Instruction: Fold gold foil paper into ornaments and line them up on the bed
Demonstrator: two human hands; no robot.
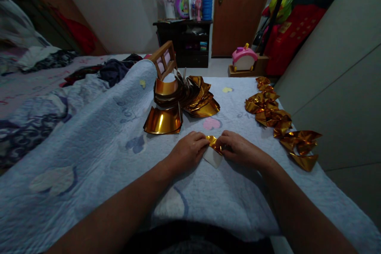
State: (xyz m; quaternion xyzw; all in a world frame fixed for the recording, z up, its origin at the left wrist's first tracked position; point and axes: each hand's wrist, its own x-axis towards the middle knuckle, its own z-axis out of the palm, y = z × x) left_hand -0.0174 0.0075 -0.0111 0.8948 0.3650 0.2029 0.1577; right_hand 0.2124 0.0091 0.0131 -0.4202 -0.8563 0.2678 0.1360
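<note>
A blue quilt [113,190] spreads under a fanned pile of curved gold sheets [186,97], with folded gold pieces [274,118] rowed at the right. The left hand [189,149] and right hand [239,149] pinch opposite sides of one small gold-and-white sheet [213,155], just above the quilt or touching it; I cannot tell which.

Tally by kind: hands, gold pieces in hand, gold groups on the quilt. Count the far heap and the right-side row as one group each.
Hands: 2 (left hand, right hand)
Gold piece in hand: 1
Gold groups: 2 (far heap, right-side row)
Total: 5
Overlap hides the exact piece count within each group.
</note>
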